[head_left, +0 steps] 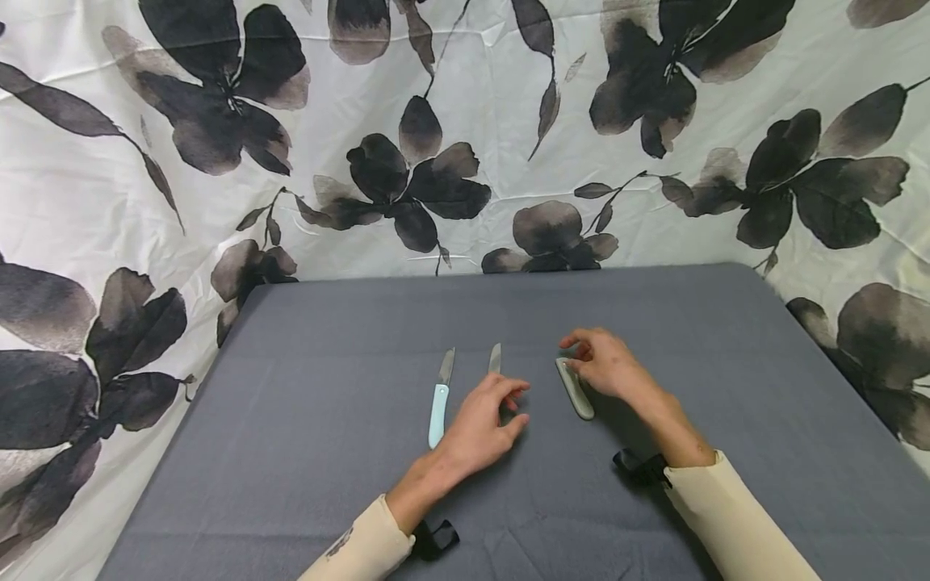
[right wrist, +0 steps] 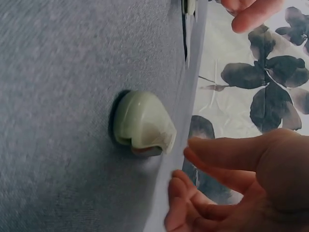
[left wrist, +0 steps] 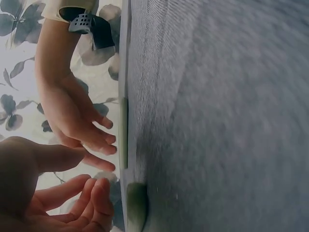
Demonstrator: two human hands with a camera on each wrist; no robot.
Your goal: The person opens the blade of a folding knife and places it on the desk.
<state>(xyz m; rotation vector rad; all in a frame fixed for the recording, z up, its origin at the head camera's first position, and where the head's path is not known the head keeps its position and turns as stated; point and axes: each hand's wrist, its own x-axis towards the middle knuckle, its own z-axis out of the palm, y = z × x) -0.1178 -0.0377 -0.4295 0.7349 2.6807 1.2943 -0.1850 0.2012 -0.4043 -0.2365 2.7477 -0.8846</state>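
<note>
A pale green folding knife lies folded on the cloth, right of centre. My right hand hovers at its far end, fingers loosely bent and holding nothing. The right wrist view has the rounded end of this folding knife in front of the thumb and fingers. My left hand is over a second knife, whose blade sticks out beyond the knuckles; the hand hides most of its handle. The left thumb and fingers are apart, with nothing between them. Left of that hand lies an unfolded knife with a light blue handle.
A grey cloth covers the table. Behind it and at both sides hangs a white curtain with dark flowers. Black camera mounts are strapped at both wrists, below the cream sleeves.
</note>
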